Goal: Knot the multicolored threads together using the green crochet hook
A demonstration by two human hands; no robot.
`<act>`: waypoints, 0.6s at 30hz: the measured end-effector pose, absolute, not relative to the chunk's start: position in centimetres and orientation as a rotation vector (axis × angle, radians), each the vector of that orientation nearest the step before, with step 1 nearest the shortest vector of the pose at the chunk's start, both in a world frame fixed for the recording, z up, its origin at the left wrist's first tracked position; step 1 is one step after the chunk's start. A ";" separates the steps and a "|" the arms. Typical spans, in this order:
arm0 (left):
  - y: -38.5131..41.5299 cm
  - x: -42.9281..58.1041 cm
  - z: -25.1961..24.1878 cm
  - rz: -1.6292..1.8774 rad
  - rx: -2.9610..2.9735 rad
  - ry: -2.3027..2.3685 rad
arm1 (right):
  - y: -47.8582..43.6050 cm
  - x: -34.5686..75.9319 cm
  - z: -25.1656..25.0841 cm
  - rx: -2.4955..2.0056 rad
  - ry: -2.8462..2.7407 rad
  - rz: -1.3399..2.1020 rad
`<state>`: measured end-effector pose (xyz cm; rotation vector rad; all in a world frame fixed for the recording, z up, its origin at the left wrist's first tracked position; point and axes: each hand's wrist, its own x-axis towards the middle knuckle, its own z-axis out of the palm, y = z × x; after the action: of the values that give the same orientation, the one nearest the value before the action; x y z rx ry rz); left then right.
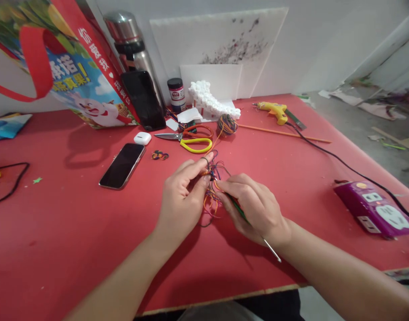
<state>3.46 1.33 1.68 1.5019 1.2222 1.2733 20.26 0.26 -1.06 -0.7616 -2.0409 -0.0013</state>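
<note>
My left hand (186,189) pinches a small piece of multicoloured crochet work (211,174), with loose strands of yarn (212,205) hanging around it. One strand passes by the left fingertips and leads back toward the yarn ball (227,125). In my right hand (254,205) is a crochet hook (271,249) with a green grip; its near end sticks out below the palm, and the other tip meets the work. The fingers partly hide the stitches. Beyond my hands lie scissors (196,145) with orange and yellow handles.
A phone (123,166), a white earbud case (142,138) and a small crocheted piece (160,155) lie left. A bag (100,96), flask (147,62) and upright phone (144,100) stand behind. On the right are a yellow glue gun (274,110), its cord and a purple power strip (374,207).
</note>
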 end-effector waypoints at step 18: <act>1.7 2.7 2.0 1.187 1.794 1.133 | 0.5 22.1 1.0 -0.944 -1.838 0.603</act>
<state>2.69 1.74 2.04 1.7940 1.1329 1.1871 22.13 0.51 0.98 -0.9444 -1.8380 0.6029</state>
